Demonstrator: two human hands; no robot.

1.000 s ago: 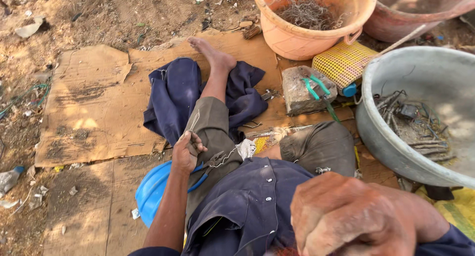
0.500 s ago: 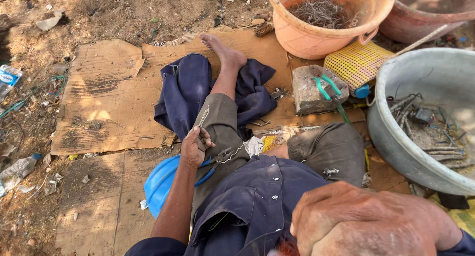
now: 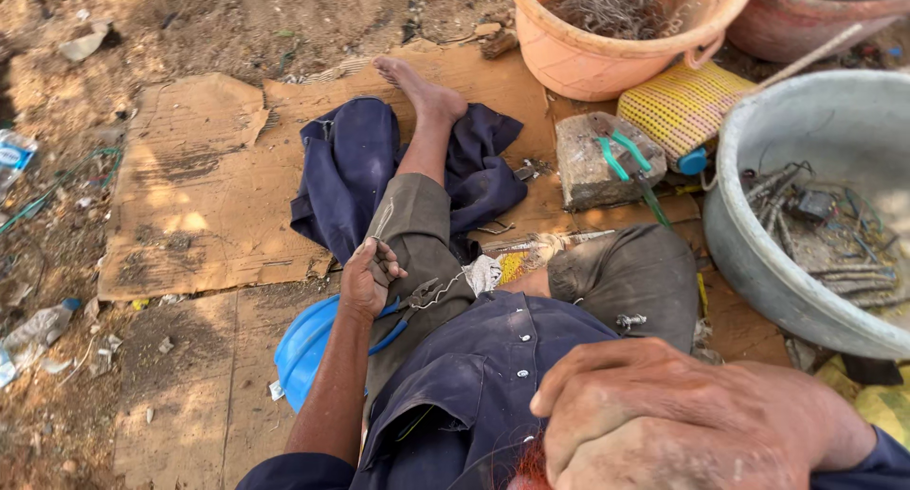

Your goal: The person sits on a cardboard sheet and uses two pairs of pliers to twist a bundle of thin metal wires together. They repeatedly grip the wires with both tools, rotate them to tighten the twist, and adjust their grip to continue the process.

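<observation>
I sit on flattened cardboard with one bare leg stretched out over a dark blue cloth. My left hand is closed in a fist against my grey trouser leg. It seems to grip blue-handled pliers, with a thin bent wire beside them. My right hand fills the lower right, very close to the camera, fingers together and curled downward. A bit of red-orange shows beneath it; what it holds is hidden.
A blue plastic dish lies under my thigh. Green-handled pliers rest on a stone block. An orange bucket holds tangled wire, and a grey basin holds scrap metal. A yellow mesh pad lies between them. Littered dirt surrounds the cardboard.
The view has shifted slightly. My left hand stays clenched on my leg, and my right hand remains near the camera.
</observation>
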